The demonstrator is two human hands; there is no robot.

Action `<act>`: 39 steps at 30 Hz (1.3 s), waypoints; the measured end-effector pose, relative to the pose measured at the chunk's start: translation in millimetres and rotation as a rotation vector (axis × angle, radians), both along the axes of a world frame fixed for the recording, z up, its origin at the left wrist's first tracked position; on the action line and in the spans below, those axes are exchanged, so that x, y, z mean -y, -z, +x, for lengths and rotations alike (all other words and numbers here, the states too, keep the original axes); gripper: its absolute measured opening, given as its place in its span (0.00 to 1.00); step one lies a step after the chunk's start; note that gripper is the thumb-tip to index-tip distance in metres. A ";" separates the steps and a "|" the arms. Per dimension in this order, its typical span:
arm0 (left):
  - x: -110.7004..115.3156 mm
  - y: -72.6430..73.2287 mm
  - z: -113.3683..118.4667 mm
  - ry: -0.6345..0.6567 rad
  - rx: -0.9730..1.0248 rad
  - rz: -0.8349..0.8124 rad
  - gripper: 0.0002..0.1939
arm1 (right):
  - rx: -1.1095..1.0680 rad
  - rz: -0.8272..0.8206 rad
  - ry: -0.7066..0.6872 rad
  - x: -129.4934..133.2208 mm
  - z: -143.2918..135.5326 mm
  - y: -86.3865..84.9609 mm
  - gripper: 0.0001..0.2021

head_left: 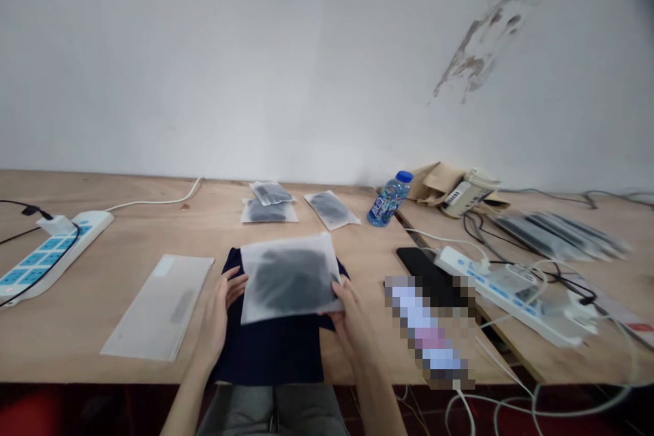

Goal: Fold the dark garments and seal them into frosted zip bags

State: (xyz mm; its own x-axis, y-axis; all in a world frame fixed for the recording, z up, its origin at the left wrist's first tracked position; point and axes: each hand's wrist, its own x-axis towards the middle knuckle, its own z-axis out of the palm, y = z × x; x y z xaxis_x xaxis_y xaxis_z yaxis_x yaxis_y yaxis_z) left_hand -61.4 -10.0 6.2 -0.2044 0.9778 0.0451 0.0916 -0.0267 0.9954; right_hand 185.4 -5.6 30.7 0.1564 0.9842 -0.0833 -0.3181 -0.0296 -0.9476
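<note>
A frosted plastic bag (291, 279) with a dark folded item inside is held over the table in front of me. My right hand (348, 306) grips its lower right edge, thumb on the front face. Beside the left edge, my left hand (225, 296) has its fingers stretched out, the fingertips touching the bag. Under the bag a dark navy garment (270, 354) lies spread on the table, partly covered. To the left, a flat frosted bag (158, 306) lies by itself with no dark item showing in it.
Filled bags (270, 211) lie toward the wall, with another bag (332, 210) beside them. A blue-capped bottle (391, 199) stands to their right. Power strips (45, 255) and cables flank both sides. A black phone-like object (426, 276) and a pixelated screen (429, 334) lie right.
</note>
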 end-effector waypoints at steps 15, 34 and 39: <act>20.2 -36.6 2.4 -0.101 -0.124 0.139 0.14 | 0.529 0.214 -0.038 47.3 -6.8 -19.0 0.13; 41.1 -83.2 80.7 0.110 -0.745 0.620 0.07 | 0.548 0.335 0.162 57.6 -36.1 -33.3 0.11; 40.3 -76.8 53.4 -0.124 -0.840 0.652 0.06 | 0.434 0.172 0.368 51.0 -18.4 -31.7 0.17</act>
State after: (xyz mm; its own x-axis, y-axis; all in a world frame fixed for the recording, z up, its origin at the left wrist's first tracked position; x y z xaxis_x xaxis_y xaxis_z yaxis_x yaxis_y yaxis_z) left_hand -8.0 -50.3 83.0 0.0389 0.6885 0.7242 0.7799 -0.4740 0.4088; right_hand 167.0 -56.6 62.4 0.4745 0.8523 0.2201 0.1390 0.1744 -0.9748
